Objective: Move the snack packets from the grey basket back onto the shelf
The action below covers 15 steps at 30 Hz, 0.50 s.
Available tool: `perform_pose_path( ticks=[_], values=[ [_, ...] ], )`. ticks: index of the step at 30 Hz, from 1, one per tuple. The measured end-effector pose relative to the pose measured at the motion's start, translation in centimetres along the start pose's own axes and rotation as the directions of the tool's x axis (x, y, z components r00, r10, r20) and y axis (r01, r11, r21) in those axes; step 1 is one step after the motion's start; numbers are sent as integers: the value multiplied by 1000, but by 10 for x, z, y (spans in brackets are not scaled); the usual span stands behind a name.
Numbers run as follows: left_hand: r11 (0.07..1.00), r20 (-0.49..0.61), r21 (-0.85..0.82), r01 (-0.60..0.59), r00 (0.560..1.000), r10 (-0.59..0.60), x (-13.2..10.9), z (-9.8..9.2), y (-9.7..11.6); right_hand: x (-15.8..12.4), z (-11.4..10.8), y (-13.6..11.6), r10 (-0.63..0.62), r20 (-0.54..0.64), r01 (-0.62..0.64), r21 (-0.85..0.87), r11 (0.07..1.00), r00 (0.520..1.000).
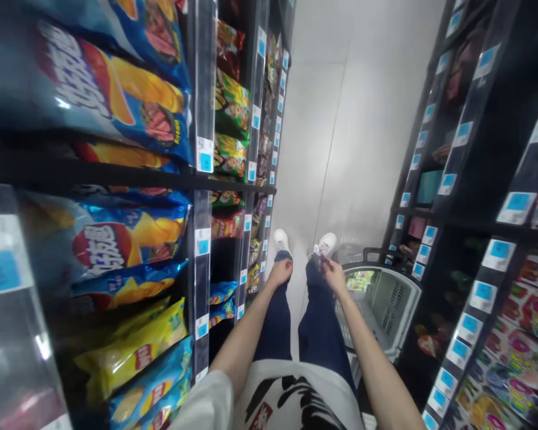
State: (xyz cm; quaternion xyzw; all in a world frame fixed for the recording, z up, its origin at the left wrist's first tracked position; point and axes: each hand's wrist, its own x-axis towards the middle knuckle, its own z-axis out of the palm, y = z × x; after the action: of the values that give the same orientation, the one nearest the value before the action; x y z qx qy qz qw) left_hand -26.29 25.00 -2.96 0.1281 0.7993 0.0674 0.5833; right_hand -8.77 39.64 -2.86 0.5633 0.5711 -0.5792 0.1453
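Observation:
Low in front of me, above the floor, my right hand (335, 276) pinches a small, shiny packet (321, 259) with purple on it. Its print is too small to read. My left hand (280, 272) hangs over my left leg with its fingers curled in, and nothing shows in them. A grey shopping basket (401, 298) stands right beside my right forearm. Inside it lies a green and yellow packet (361, 279), partly hidden by the arm.
Shelves of blue chip bags (130, 101) and yellow chip bags (138, 352) rise close on my left. Another shelf with colourful packs (515, 358) and price tags (468, 325) borders my right. A pale floor aisle (332, 119) runs ahead between them.

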Motion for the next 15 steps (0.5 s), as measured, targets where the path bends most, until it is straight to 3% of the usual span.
perform_pose_path(
  ticks=[5,8,11,15],
  values=[
    [989,1,146,0,1000,0,62,-46,6,13,23,-9,8,115,-7,-9,1000,993],
    [977,-68,211,14,998,0,117,-64,3,30,58,-1,-28,108,26,12,1000,994],
    [963,-163,265,49,987,-5,186,-76,-18,61,108,15,-107,140,94,94,991,984],
    [941,-275,315,123,961,-33,268,-92,-57,97,161,26,-196,307,163,131,978,931]
  ],
)
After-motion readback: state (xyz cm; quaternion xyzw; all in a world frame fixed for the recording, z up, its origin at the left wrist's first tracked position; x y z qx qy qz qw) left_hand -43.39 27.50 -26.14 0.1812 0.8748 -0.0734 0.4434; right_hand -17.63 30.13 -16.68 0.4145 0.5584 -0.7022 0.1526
